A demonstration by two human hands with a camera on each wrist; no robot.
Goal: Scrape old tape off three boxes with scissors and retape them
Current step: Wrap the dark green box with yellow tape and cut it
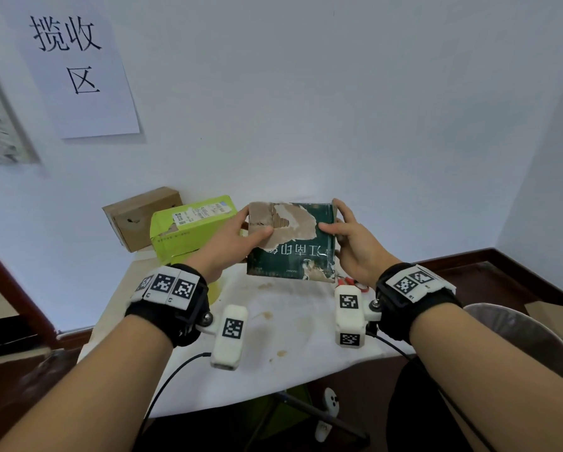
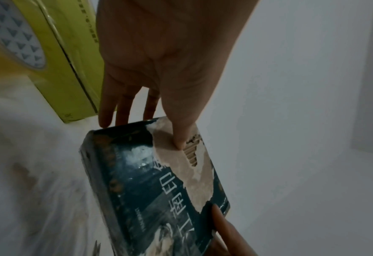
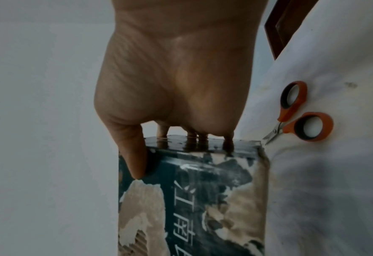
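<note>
A dark green box (image 1: 293, 252) with torn brown patches and white characters is held upright above the table between both hands. My left hand (image 1: 237, 238) grips its left edge, thumb on the torn front face (image 2: 181, 138), fingers behind. My right hand (image 1: 342, 236) grips the right edge, thumb on the front (image 3: 137, 162), fingers on the side. The box (image 2: 154, 190) (image 3: 192, 199) fills both wrist views. Orange-handled scissors (image 3: 299, 117) lie on the cloth to the right, partly hidden (image 1: 352, 283) in the head view. A lime-green box (image 1: 192, 226) and a brown carton (image 1: 140, 216) stand at the back left.
The small table is covered by a stained white cloth (image 1: 283, 327) and stands against a white wall. A yellow tape roll (image 2: 12, 39) shows by the lime-green box (image 2: 71, 69). A lined bin (image 1: 528, 337) stands right of the table. A paper sign (image 1: 78, 66) hangs on the wall.
</note>
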